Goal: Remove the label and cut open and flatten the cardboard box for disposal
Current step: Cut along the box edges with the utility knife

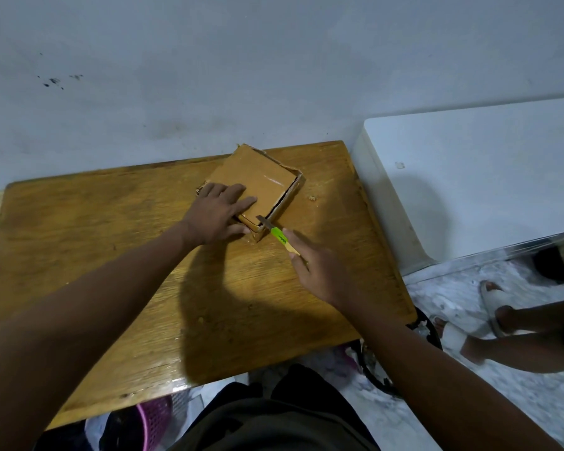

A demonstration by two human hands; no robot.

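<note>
Honey-brown wooden table (111, 255) stands against a pale grey wall (209, 76). Near its far edge lies a flat brown cardboard box (261, 183), edges ragged; left hand (219, 213) presses it, fingers spread, while right hand (319, 271) grips a green-handled knife (275, 234) at its corner.

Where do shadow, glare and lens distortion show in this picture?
Head view: a dark shadow falls on the table under the right hand; slight glare streaks the cardboard box; the table's edges bow from the wide-angle lens; the cutter is a little soft.
</note>
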